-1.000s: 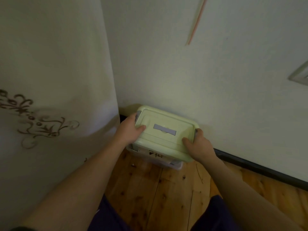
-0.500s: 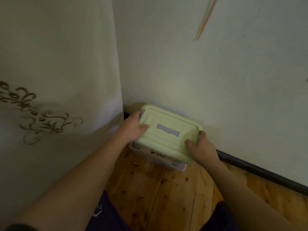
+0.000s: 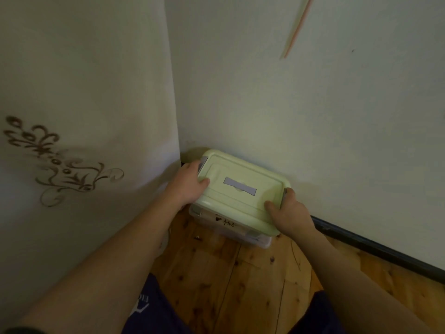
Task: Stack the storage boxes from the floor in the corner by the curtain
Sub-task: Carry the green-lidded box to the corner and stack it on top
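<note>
A storage box (image 3: pixel 240 196) with a pale green lid and a grey handle strip sits in the corner, between the white curtain (image 3: pixel 84 116) and the wall. Its clear body shows below the lid, with dark writing on the front. It may rest on another clear box underneath; I cannot tell. My left hand (image 3: pixel 190 186) grips the lid's left end, thumb on top. My right hand (image 3: pixel 289 213) grips the right front corner, thumb on the lid and fingers curled round the edge.
The wooden plank floor (image 3: pixel 228 273) runs toward me. A dark skirting board (image 3: pixel 375 249) follows the white wall (image 3: pixel 313 104) to the right. A thin pink stick (image 3: pixel 297 27) hangs on the wall above. My knees in dark shorts are at the bottom.
The view has shifted slightly, so the box and hands sit a little higher and further right in frame. Both hands keep the same hold on the lid.
</note>
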Available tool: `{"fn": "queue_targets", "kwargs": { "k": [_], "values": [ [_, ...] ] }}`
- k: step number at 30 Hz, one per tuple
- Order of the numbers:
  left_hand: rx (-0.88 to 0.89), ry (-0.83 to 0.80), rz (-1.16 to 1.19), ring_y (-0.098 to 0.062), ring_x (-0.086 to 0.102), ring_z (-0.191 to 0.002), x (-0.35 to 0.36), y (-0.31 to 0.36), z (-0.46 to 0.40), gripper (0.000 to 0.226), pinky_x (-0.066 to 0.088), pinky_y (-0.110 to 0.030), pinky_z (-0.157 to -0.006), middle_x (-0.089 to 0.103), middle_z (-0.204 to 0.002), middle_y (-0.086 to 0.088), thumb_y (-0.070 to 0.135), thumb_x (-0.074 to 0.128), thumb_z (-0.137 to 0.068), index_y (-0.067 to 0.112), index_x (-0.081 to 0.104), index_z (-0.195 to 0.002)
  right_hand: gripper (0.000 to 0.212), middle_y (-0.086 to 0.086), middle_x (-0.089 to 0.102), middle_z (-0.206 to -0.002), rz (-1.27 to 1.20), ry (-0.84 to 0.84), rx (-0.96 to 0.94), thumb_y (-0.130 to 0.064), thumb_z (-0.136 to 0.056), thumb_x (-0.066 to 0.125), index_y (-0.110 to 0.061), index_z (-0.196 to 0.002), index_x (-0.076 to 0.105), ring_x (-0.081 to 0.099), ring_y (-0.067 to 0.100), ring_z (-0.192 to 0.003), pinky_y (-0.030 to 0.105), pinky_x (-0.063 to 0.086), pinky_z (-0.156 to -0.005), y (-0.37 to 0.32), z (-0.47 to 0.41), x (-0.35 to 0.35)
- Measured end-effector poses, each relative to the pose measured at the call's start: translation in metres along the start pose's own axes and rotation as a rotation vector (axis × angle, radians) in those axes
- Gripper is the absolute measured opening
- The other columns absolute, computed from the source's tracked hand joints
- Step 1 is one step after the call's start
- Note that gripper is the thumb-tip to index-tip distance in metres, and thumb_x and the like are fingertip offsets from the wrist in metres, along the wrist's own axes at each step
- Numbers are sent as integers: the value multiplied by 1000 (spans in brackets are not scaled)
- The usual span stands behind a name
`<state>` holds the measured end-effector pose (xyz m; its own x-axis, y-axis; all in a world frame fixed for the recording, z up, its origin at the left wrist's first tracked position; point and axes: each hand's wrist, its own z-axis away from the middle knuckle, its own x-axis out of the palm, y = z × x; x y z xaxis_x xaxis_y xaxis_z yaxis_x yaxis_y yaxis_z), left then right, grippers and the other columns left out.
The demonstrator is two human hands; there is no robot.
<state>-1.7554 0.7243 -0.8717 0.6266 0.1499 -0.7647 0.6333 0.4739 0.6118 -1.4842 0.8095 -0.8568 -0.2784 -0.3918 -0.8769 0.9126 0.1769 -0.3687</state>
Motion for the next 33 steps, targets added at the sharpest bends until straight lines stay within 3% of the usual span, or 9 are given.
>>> {"fn": "queue_targets", "kwargs": {
  "k": [7,11,16,18,25,33],
  "values": [
    [-10,5,-47,-32,54,-112,-2,4,5,56,46,-44,-94,53,-127,-13,37,59,-90,13,43,-138,67,19,62,-117,7,-18,-19,-50,-96,50,-6,-141,26,62,36,-98,34,44,-69,0,2,-3],
    [-30,18,-91,-34,55,-111,-9,11,6,51,47,-44,-92,54,-127,-14,39,57,-91,12,45,-133,63,16,58,-115,92,-22,-40,-53,-96,45,-9,-139,30,60,34,-98,40,51,-78,1,6,-16],
    [-42,54,-49,-33,44,-132,-31,38,13,71,39,-42,-106,40,-150,-13,46,55,-94,11,30,-150,50,17,59,-113,93,30,-72,-49,-98,44,-9,-127,45,60,33,-96,42,53,-79,-8,9,-49],
    [-38,74,-22,-32,45,-131,-42,51,22,71,40,-42,-105,40,-150,-13,50,53,-94,12,32,-150,52,16,62,-113,71,56,-98,-48,-99,44,-8,-133,45,61,32,-98,40,53,-80,-15,15,-66],
    [-59,127,125,-24,55,-120,-132,140,72,67,46,-37,-99,54,-139,-6,59,50,-91,17,42,-143,54,8,70,-108,2,115,-164,-49,-100,43,-11,-139,49,65,26,-98,37,54,-81,-65,68,-191],
    [-52,221,265,-20,57,-114,-264,252,134,56,44,-35,-98,59,-126,-3,49,53,-94,18,46,-140,50,3,71,-95,-5,205,-205,-51,-100,41,-16,-133,54,66,22,-87,35,54,-76,-133,137,-355]
  ]
}}
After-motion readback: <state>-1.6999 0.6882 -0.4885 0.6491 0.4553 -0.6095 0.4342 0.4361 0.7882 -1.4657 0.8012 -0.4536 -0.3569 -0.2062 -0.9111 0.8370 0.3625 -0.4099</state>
